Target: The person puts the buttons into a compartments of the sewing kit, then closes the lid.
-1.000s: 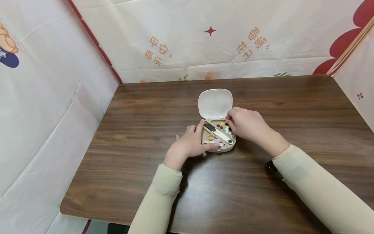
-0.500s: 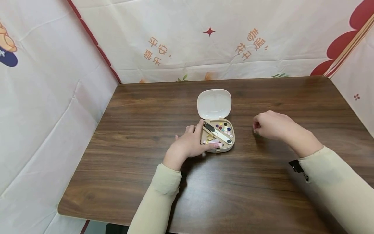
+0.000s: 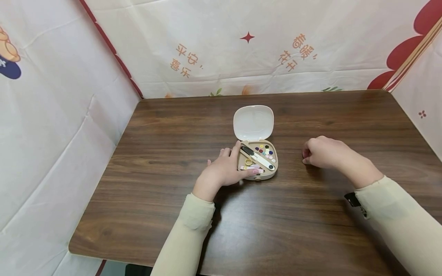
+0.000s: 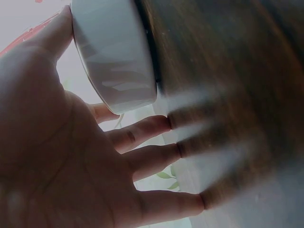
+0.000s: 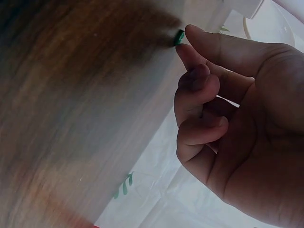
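Observation:
A small sewing kit box (image 3: 264, 176) stands on the wooden table with its white lid (image 3: 253, 122) raised at the back. Inside lie thread snips (image 3: 261, 160), several coloured buttons (image 3: 268, 152), a gold ring (image 3: 248, 162) and pale pink pieces. My left hand (image 3: 222, 168) steadies the box with spread, straight fingers, its thumb over the front rim and index finger at the back left corner. To the right of the box, my right hand (image 3: 324, 153) pinches a small green button (image 5: 178, 37) between thumb and index fingertip, close over the table.
The wooden table (image 3: 155, 161) ends at a printed white cloth (image 3: 221, 38) behind it. Another cloth panel (image 3: 58, 126) hangs along the left side. A black device (image 3: 352, 199) sits at my right cuff.
My right hand has moved away from the button compartment to the right, then slightly toward me, down near the table. The left hand and the box have stayed in place.

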A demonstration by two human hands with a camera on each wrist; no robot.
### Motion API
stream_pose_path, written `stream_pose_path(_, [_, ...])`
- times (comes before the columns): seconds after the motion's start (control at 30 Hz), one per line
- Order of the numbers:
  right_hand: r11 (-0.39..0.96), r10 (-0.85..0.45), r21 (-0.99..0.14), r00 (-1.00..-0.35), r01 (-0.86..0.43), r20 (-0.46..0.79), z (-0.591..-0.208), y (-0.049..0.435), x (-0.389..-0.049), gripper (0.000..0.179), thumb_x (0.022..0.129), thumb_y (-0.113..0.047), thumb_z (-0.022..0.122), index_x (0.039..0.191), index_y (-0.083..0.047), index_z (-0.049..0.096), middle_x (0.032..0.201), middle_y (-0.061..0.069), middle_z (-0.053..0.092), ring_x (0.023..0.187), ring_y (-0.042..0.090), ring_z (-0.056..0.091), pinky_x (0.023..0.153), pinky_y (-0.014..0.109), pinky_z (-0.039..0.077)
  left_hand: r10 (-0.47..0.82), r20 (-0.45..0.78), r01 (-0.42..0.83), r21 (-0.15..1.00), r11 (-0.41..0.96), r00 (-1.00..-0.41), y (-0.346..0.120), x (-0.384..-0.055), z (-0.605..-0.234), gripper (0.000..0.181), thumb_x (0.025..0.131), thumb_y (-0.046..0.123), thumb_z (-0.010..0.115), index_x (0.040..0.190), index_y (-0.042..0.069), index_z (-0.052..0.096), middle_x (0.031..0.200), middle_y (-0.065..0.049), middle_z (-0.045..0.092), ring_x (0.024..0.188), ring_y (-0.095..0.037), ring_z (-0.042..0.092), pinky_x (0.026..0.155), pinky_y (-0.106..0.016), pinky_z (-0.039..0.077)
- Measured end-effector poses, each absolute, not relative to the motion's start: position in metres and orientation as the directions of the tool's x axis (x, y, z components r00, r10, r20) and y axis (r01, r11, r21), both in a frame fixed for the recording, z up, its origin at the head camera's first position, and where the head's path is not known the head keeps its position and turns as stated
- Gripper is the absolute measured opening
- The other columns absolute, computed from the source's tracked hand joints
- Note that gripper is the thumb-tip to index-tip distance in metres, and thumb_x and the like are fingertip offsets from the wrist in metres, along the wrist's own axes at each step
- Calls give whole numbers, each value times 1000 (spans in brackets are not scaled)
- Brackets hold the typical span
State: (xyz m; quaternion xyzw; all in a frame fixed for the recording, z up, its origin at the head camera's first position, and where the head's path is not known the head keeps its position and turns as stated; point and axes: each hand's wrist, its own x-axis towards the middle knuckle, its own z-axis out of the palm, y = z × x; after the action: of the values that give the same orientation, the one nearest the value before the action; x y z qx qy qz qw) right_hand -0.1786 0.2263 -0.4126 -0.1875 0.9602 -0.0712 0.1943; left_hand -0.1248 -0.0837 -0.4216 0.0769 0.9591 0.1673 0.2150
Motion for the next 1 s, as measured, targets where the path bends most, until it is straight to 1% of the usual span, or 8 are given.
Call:
stream_pose_path(0.2, [924, -376, -211, -860, -319, -346, -413, 227, -179, 9, 95, -18, 75, 87, -14, 72, 81, 3, 64, 75, 20, 57, 66, 43, 47, 219, -384, 74, 357, 931, -897, -83, -125, -421, 114, 90, 86, 56, 173, 29, 1, 171, -10, 35, 166, -26, 24, 124, -76, 25])
stream_pose_path(0.37, [930, -361, -209, -862, -303, -357, -413, 225, -179, 11, 95, -19, 75, 86, -13, 72, 81, 3, 65, 75, 20, 58, 67, 44, 48, 220, -388, 71, 364, 929, -895, -83, -124, -420, 114, 91, 85, 57, 173, 30, 1, 172, -11, 33, 167, -27, 21, 124, -76, 24])
stream_pose_path(0.57, [930, -358, -212, -864, -299, -353, -415, 225, -180, 12, 95, -21, 75, 86, -13, 71, 84, 4, 66, 76, 20, 59, 68, 45, 49, 216, -390, 64, 368, 927, -895, -83, -124, -419, 114, 90, 85, 57, 173, 30, 2, 173, -11, 33, 166, -28, 23, 124, -76, 24])
stream_pose_path(0.73, [931, -354, -213, -869, -295, -344, -416, 225, -179, 11, 95, -20, 74, 87, -13, 71, 84, 4, 66, 77, 20, 59, 69, 45, 49, 216, -390, 64, 368, 928, -895, -83, -124, -420, 113, 91, 85, 56, 173, 30, 2, 173, -11, 32, 167, -28, 22, 124, -76, 23])
stream_pose_path(0.87, [928, -360, -210, -887, -309, -289, -413, 221, -176, 9, 95, -17, 71, 86, -14, 72, 83, 3, 65, 76, 20, 58, 66, 45, 48, 216, -393, 61, 371, 927, -894, -83, -124, -420, 113, 91, 85, 56, 173, 30, 1, 174, -12, 30, 168, -29, 19, 125, -76, 23])
stream_pose_path(1.0, [911, -375, -249, -910, -328, -174, -403, 205, -173, 12, 97, -20, 68, 87, -17, 73, 78, 0, 64, 73, 19, 57, 63, 42, 46, 217, -393, 61, 373, 926, -893, -84, -124, -421, 114, 91, 85, 56, 173, 30, 1, 174, -12, 30, 167, -29, 20, 124, -77, 23])
